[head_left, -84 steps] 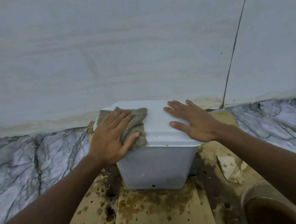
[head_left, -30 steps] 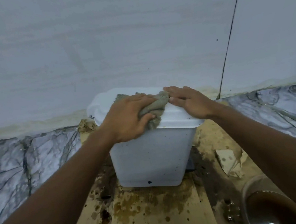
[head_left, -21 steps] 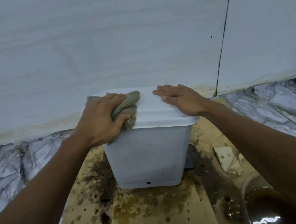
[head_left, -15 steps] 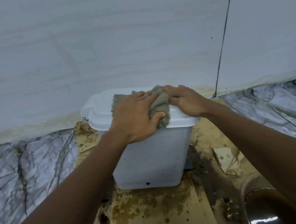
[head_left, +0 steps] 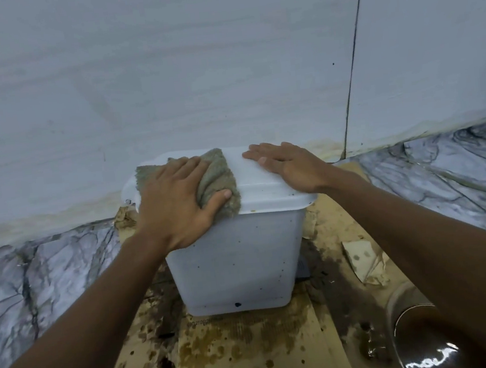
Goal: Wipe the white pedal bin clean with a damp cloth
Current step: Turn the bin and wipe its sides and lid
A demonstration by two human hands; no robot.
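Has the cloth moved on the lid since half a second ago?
Yes. The cloth went left along the lid: it was touching the right hand, and now bare lid shows between them.

I count one white plastic pedal bin (head_left: pixel 237 261), one crumpled grey-green cloth (head_left: pixel 217 177) and two hands: left hand (head_left: pixel 175 202), right hand (head_left: pixel 287 164). One round vessel of brown water (head_left: pixel 401 299), probably a bucket. One torn cardboard scrap (head_left: pixel 365 261).

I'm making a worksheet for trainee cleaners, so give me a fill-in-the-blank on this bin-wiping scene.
1. The left hand grips a ____ on the lid.
2. The right hand lies flat on the lid, holding ____.
3. The bin stands on stained ____.

Missing words: cloth; nothing; cardboard.
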